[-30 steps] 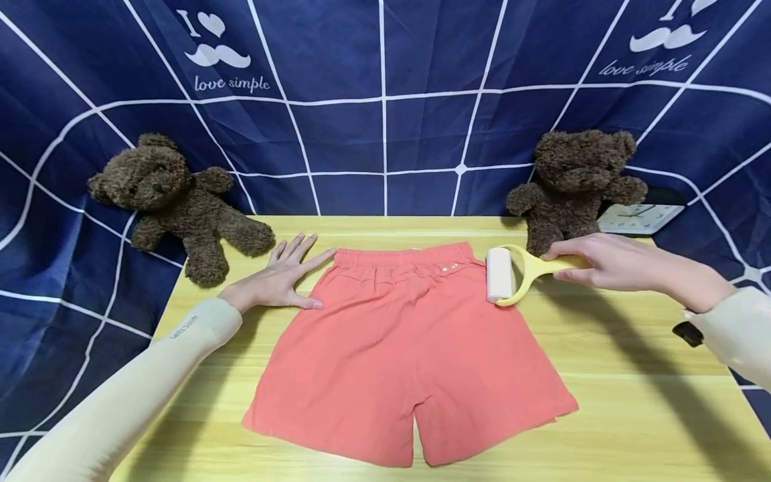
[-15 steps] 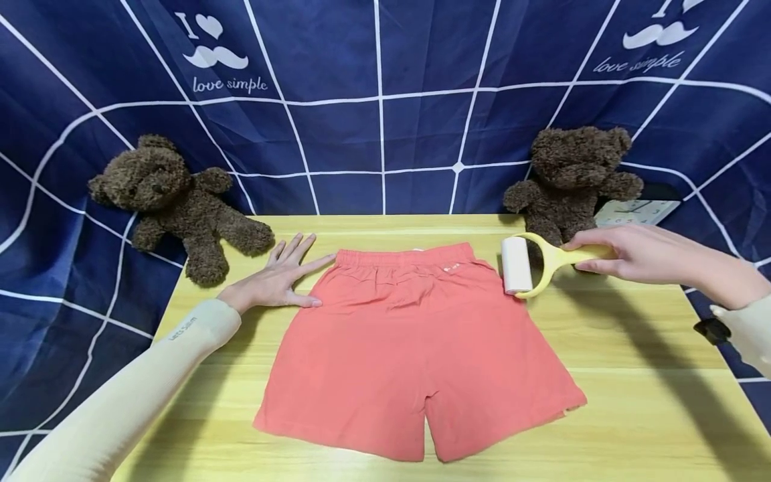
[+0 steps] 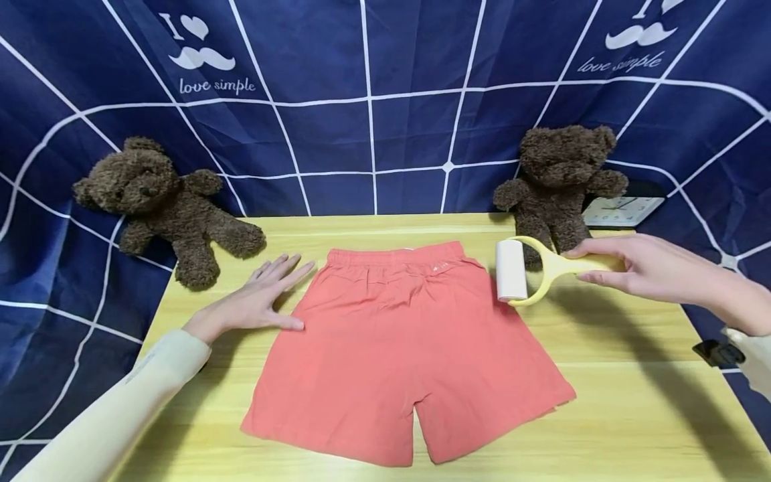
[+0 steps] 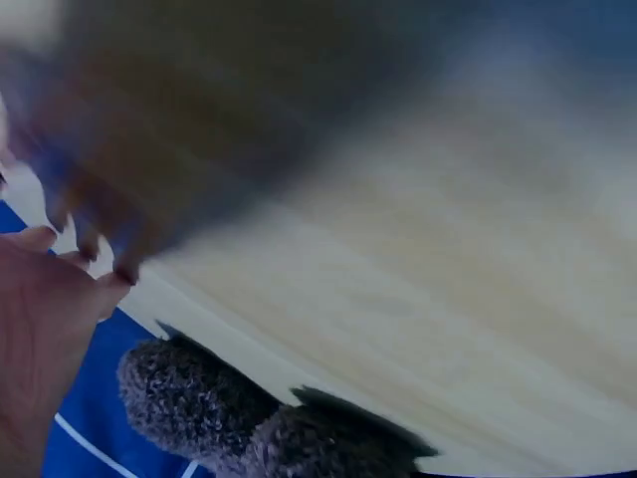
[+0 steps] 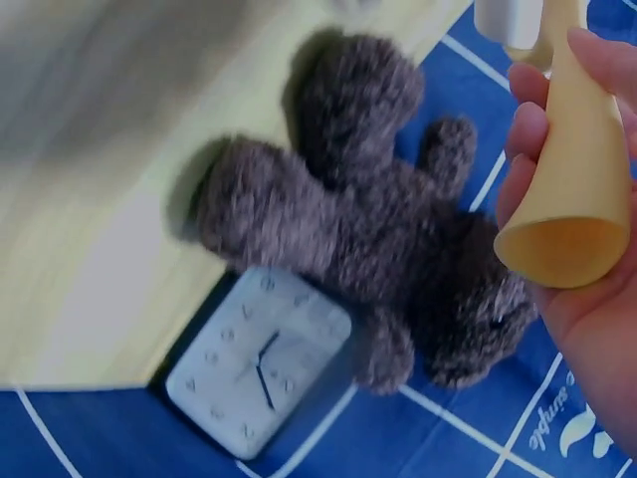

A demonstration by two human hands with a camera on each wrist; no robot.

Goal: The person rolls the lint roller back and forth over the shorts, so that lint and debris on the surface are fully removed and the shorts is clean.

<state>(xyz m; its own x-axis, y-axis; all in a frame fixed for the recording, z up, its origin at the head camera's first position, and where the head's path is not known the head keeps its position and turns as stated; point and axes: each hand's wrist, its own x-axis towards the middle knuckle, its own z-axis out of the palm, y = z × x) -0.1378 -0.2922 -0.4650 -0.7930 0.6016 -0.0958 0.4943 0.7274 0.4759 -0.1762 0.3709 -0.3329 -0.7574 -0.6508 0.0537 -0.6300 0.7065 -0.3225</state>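
Coral-red shorts (image 3: 409, 341) lie flat on the wooden table, waistband away from me. My left hand (image 3: 253, 302) is at their upper left side, fingers spread and straight. Its thumb tip meets the left edge of the cloth; whether it presses there I cannot tell. My right hand (image 3: 659, 268) grips the yellow handle of a lint roller (image 3: 510, 270). The white roll stands upright in the picture, just off the shorts' upper right edge. In the right wrist view, fingers and thumb curl round the lint roller's handle (image 5: 572, 159). The left wrist view is mostly blurred.
One brown teddy bear (image 3: 175, 207) leans at the back left. Another teddy bear (image 3: 554, 174) sits at the back right, close behind the roller, beside a white-faced clock (image 3: 623, 211). A dark blue cloth with white lines (image 3: 415, 127) hangs behind the table (image 3: 632, 402).
The lint roller has moved right, off the shorts' upper right edge. My left hand has slid left and nearer to me, away from the waistband. The head view has shifted slightly.
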